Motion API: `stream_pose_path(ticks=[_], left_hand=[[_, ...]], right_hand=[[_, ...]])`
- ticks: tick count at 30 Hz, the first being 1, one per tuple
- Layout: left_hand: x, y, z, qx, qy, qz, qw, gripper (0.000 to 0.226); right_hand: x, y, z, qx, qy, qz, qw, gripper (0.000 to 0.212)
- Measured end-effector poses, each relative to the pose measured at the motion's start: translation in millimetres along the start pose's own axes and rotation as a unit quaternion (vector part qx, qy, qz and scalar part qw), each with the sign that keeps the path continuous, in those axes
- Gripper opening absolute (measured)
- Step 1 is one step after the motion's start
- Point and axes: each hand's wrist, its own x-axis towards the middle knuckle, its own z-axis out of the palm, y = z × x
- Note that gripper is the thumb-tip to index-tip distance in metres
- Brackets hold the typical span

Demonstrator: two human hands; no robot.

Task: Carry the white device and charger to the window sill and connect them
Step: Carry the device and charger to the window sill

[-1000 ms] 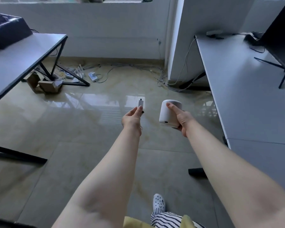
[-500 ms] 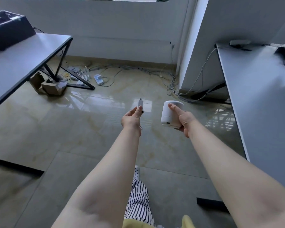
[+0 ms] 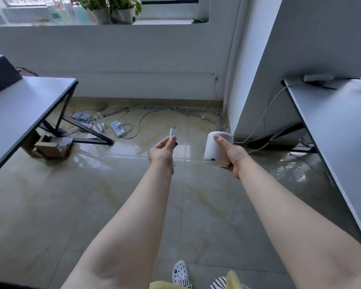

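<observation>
Head view, starting nearest: a white perforated clog [image 3: 180, 272] and a striped trouser leg [image 3: 219, 283] show at the bottom edge, on the glossy beige tiled floor [image 3: 50, 205]. Two bare forearms reach forward over it. The left hand [image 3: 162, 154] pinches a small white charger plug [image 3: 172, 132] between thumb and fingertips, its metal tip pointing up and away; a thin bit of cord hangs below the wrist. The right hand [image 3: 231, 156] is wrapped around a white cylindrical device [image 3: 217, 149], thumb laid along its near side and fingers closed behind and beneath it. A small dark port shows low on the device's near face. Plug and device are held side by side, apart, unconnected, in mid-air.

To the left stands a grey desk with black angled legs [image 3: 19, 109], cardboard boxes [image 3: 48, 146] beneath it. To the right is another grey desk [image 3: 338, 130]. Further on, a white power strip [image 3: 118, 128] lies among loose grey cables [image 3: 165, 110] along the foot of the white wall. Above that runs the window sill [image 3: 158, 22], carrying potted green plants [image 3: 113, 9], well beyond both hands.
</observation>
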Motion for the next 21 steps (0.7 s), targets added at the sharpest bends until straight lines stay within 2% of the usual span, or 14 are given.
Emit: stream_pose_path(ticks=[4, 14, 21], left_hand=[[50.2, 25.1, 20.9, 0.010, -0.001, -0.003, 1.000, 0.024], [181.7, 68.4, 76.6, 0.015, 0.007, 0.001, 1.000, 0.024], [283.7, 113.9, 146.0, 0.006, 0.014, 0.003, 1.000, 0.029]], right_hand=[[42.0, -21.0, 27.3, -0.003, 0.011, 0.017, 1.000, 0.084], [159.8, -95.0, 85.0, -0.013, -0.003, 0.011, 1.000, 0.075], [257.3, -170.5, 129.7, -0.022, -0.029, 0.021, 0.999, 0.069]])
